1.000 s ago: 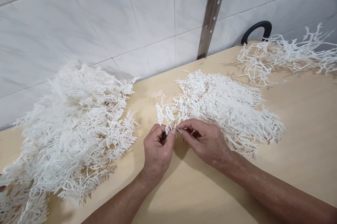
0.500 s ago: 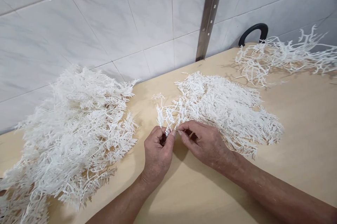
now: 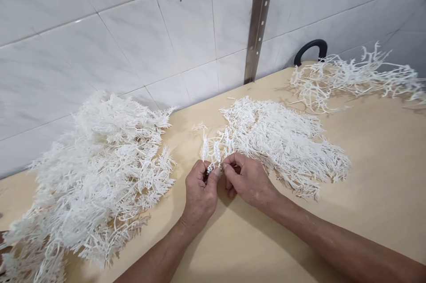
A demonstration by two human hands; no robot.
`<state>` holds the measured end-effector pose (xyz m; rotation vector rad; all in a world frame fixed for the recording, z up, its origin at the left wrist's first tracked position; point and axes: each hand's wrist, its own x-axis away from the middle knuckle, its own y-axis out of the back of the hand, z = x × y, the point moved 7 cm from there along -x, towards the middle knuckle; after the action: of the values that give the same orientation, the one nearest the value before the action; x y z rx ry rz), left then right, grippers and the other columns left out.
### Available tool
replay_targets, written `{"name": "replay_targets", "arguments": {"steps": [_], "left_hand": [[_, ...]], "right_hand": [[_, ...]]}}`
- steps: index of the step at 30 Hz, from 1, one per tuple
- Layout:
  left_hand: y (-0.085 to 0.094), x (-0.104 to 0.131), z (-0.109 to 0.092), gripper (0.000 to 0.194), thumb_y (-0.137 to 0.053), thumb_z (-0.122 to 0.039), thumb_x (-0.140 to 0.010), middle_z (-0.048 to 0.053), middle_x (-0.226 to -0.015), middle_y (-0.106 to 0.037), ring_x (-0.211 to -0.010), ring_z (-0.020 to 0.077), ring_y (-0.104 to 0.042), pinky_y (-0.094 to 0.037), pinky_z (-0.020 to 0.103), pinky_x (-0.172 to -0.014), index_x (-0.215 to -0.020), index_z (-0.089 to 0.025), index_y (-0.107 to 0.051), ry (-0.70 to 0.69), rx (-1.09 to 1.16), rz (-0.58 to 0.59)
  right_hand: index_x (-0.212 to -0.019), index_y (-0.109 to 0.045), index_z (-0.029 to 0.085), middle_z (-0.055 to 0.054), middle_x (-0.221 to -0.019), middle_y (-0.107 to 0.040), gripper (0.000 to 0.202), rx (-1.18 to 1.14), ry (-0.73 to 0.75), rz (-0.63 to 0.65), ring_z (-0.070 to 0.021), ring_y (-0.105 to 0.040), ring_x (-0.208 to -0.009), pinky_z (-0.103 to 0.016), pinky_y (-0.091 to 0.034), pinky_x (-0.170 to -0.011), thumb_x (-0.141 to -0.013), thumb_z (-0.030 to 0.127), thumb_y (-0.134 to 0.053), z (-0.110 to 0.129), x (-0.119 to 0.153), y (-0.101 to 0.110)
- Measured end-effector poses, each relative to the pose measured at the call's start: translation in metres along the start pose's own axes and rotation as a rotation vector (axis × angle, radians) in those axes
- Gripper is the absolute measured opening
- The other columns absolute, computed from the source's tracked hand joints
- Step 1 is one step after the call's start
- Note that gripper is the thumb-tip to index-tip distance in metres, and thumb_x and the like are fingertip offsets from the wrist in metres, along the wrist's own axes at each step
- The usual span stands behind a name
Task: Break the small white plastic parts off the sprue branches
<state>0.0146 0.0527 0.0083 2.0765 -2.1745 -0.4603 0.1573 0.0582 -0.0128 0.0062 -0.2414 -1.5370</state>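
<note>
A small white branched sprig (image 3: 216, 151) stands up from between my hands, near the middle of the table. My left hand (image 3: 202, 190) is closed on its lower end, thumb against the fingers. My right hand (image 3: 248, 179) pinches at the sprig's right side with thumb and forefinger, close to the left thumb; the exact bit between its fingertips is too small to make out. Just beyond my right hand lies a flat heap of white feathery pieces (image 3: 279, 136). A larger, fluffier white heap (image 3: 100, 176) spreads over the left side of the table.
Bare white stems (image 3: 346, 76) lie at the back right of the wooden table (image 3: 382, 159), beside a black curved handle (image 3: 311, 46). A perforated metal strip (image 3: 258, 34) rises against the tiled wall (image 3: 186, 21) behind.
The view has shifted slightly, so the wall and heaps sit differently in it. My right hand's lower fingers have curled below the pinch. Both hands remain at the sprig.
</note>
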Motion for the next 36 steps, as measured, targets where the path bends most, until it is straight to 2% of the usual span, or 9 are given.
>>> {"name": "replay_targets", "arguments": {"steps": [3,7,9,11,15,18,22,27,36], "left_hand": [[-0.001,0.001,-0.002,0.024,-0.061,-0.037,-0.088,-0.002,-0.069,-0.047,-0.062,0.0112,-0.042,-0.036,0.023,-0.058,-0.075,-0.019,-0.053,0.009,0.022,0.009],[0.005,-0.001,0.003,0.030,-0.057,-0.042,-0.091,-0.005,-0.060,-0.044,-0.054,0.0095,-0.040,-0.034,0.022,-0.053,-0.073,-0.019,-0.048,0.123,0.128,-0.078],[0.006,-0.003,0.004,0.033,-0.058,-0.043,-0.090,-0.005,-0.057,-0.044,-0.053,0.0093,-0.041,-0.035,0.022,-0.052,-0.071,-0.019,-0.047,0.134,0.155,-0.095],[0.006,-0.004,0.003,0.034,-0.059,-0.045,-0.090,-0.005,-0.057,-0.045,-0.052,0.0092,-0.041,-0.035,0.021,-0.052,-0.071,-0.019,-0.048,0.132,0.161,-0.091],[0.006,-0.005,0.002,0.036,-0.061,-0.047,-0.088,-0.005,-0.057,-0.045,-0.052,0.0091,-0.040,-0.034,0.021,-0.051,-0.068,-0.018,-0.049,0.130,0.133,-0.080],[0.005,-0.006,0.001,0.036,-0.062,-0.046,-0.087,-0.004,-0.058,-0.046,-0.054,0.0095,-0.042,-0.035,0.021,-0.053,-0.068,-0.018,-0.050,0.117,0.117,-0.070],[0.005,-0.005,0.001,0.035,-0.061,-0.046,-0.088,-0.004,-0.058,-0.047,-0.054,0.0099,-0.043,-0.036,0.022,-0.053,-0.069,-0.018,-0.050,0.117,0.106,-0.057],[0.005,-0.005,0.000,0.036,-0.061,-0.046,-0.088,-0.004,-0.056,-0.046,-0.053,0.0099,-0.042,-0.035,0.022,-0.053,-0.067,-0.019,-0.049,0.129,0.075,-0.057],[0.003,-0.005,0.003,0.039,-0.059,-0.050,-0.088,-0.004,-0.056,-0.045,-0.053,0.0095,-0.041,-0.035,0.022,-0.052,-0.068,-0.019,-0.048,0.134,0.073,-0.030]], "right_hand": [[-0.086,-0.058,0.020,0.005,-0.051,-0.060,0.009,0.038,0.047,-0.056,-0.0133,-0.058,-0.037,-0.023,-0.048,-0.038,-0.088,0.028,-0.056,0.004,-0.003,0.009],[-0.089,-0.061,0.018,0.004,-0.059,-0.059,0.017,-0.146,0.115,0.040,-0.0092,-0.053,-0.040,-0.021,-0.047,-0.040,-0.093,0.035,-0.055,0.014,-0.001,0.012],[-0.093,-0.062,0.018,0.003,-0.063,-0.060,0.021,-0.251,0.134,0.073,-0.0090,-0.054,-0.045,-0.021,-0.049,-0.042,-0.094,0.038,-0.057,0.021,0.001,0.017],[-0.091,-0.062,0.018,0.001,-0.067,-0.062,0.022,-0.368,0.128,0.145,-0.0097,-0.055,-0.049,-0.021,-0.049,-0.041,-0.093,0.039,-0.060,0.028,0.004,0.019],[-0.085,-0.060,0.017,-0.003,-0.080,-0.066,0.019,-0.576,0.080,0.400,-0.0085,-0.055,-0.052,-0.019,-0.047,-0.037,-0.090,0.035,-0.067,0.038,0.010,0.013],[-0.087,-0.061,0.017,-0.004,-0.083,-0.067,0.016,-0.624,0.092,0.482,-0.0083,-0.056,-0.054,-0.019,-0.048,-0.039,-0.089,0.030,-0.070,0.042,0.014,0.011],[-0.088,-0.062,0.017,-0.002,-0.080,-0.065,0.015,-0.599,0.140,0.475,-0.0091,-0.058,-0.056,-0.020,-0.050,-0.042,-0.086,0.026,-0.073,0.044,0.016,0.015],[-0.086,-0.060,0.018,-0.002,-0.080,-0.066,0.017,-0.504,0.175,0.402,-0.0088,-0.058,-0.055,-0.022,-0.050,-0.046,-0.084,0.026,-0.076,0.046,0.017,0.022],[-0.087,-0.060,0.019,0.004,-0.062,-0.060,0.018,-0.436,0.211,0.371,-0.0082,-0.056,-0.048,-0.022,-0.049,-0.047,-0.085,0.027,-0.075,0.052,0.020,0.025]]}}
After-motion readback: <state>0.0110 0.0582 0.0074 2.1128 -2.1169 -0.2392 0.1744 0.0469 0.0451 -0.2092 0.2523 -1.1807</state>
